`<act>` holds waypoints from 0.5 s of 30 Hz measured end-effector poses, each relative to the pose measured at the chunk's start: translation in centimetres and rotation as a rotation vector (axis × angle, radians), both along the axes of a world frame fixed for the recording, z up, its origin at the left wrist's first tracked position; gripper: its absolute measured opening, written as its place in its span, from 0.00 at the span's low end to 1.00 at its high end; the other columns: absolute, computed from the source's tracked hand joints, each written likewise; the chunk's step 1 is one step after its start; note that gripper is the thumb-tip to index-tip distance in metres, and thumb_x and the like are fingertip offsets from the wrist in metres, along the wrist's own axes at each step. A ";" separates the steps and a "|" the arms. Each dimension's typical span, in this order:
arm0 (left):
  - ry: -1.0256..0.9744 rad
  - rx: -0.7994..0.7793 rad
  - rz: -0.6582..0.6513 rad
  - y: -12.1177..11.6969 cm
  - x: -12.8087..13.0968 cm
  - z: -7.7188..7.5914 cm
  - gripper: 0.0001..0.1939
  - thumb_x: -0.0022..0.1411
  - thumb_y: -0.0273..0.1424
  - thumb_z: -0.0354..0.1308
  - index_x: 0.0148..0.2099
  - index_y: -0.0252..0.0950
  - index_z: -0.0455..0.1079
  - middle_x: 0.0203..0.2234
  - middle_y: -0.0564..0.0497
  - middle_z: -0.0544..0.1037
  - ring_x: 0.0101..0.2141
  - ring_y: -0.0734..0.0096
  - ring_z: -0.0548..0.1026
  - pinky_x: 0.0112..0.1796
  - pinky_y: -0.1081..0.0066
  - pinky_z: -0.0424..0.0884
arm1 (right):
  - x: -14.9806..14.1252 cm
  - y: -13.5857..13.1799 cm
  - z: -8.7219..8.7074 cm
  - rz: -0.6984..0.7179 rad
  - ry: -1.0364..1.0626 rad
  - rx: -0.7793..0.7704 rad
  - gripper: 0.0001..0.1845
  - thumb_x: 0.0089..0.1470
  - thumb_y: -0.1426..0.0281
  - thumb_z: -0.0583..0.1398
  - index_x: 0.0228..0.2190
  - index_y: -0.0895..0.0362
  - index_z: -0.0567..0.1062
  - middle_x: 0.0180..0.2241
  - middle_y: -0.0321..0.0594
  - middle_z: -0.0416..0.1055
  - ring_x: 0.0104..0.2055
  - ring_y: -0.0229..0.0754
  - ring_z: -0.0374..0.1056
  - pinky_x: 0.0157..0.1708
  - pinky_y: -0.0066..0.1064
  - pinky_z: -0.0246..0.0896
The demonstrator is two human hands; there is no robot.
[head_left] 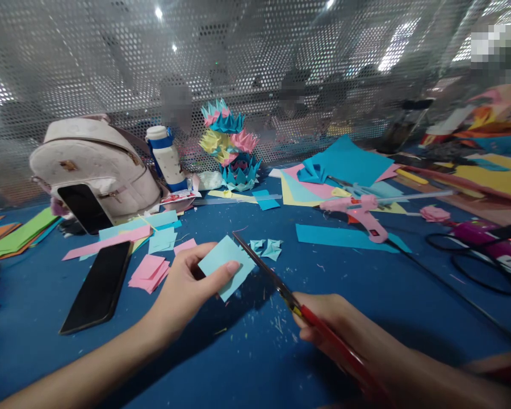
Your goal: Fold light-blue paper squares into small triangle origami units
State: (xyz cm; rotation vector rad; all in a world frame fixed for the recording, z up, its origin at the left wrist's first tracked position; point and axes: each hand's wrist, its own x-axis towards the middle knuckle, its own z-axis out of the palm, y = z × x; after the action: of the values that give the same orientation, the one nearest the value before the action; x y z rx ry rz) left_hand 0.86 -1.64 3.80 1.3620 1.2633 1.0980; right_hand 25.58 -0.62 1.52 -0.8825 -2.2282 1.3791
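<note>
My left hand (186, 289) pinches a small light blue paper square (226, 266) between thumb and fingers, holding it just above the blue table (247, 352). My right hand (344, 335) grips red-handled scissors (281, 287), whose blades point up and left and meet the right edge of the square. Two small folded blue paper pieces (267, 247) lie just beyond the blades.
A black phone (99, 287) and pink paper squares (149, 274) lie to the left. A pink glue gun (364, 216), coloured sheets (349, 165) and black scissors (472, 258) are on the right. Behind stand a white backpack (93, 165), a bottle (166, 158) and a paper flower tower (232, 145).
</note>
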 end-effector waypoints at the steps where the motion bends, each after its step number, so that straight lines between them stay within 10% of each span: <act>1: 0.015 -0.007 -0.017 0.0 0.1 0.0 0.16 0.60 0.43 0.62 0.31 0.34 0.69 0.21 0.56 0.66 0.21 0.79 0.63 0.23 0.79 0.61 | 0.1 0.2 0.0 0.009 -0.014 0.037 0.27 0.63 0.48 0.48 0.23 0.56 0.60 0.23 0.33 0.58 0.24 0.33 0.49 0.23 0.26 0.50; 11: 0.332 0.005 -0.329 0.4 1.0 -1.6 0.10 0.56 0.35 0.65 0.36 0.35 0.72 0.26 0.56 0.71 0.26 0.75 0.64 0.28 0.76 0.57 | 3.2 10.0 2.8 -0.285 -0.630 0.809 0.20 0.61 0.52 0.52 0.29 0.55 0.70 0.27 0.41 0.71 0.26 0.41 0.62 0.23 0.29 0.42; 15: 0.421 0.054 -0.339 0.5 0.7 -2.9 0.12 0.57 0.34 0.65 0.43 0.37 0.72 0.26 0.57 0.72 0.26 0.74 0.63 0.28 0.75 0.54 | 3.3 13.3 2.3 -0.205 -0.634 0.828 0.13 0.57 0.59 0.59 0.29 0.56 0.69 0.27 0.41 0.71 0.25 0.40 0.61 0.23 0.30 0.41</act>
State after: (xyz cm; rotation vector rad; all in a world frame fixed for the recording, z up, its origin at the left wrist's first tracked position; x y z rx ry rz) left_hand 1.51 -1.18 0.91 1.8352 1.2357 0.6329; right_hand 28.87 12.63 3.78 -1.2510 -2.6759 -0.0100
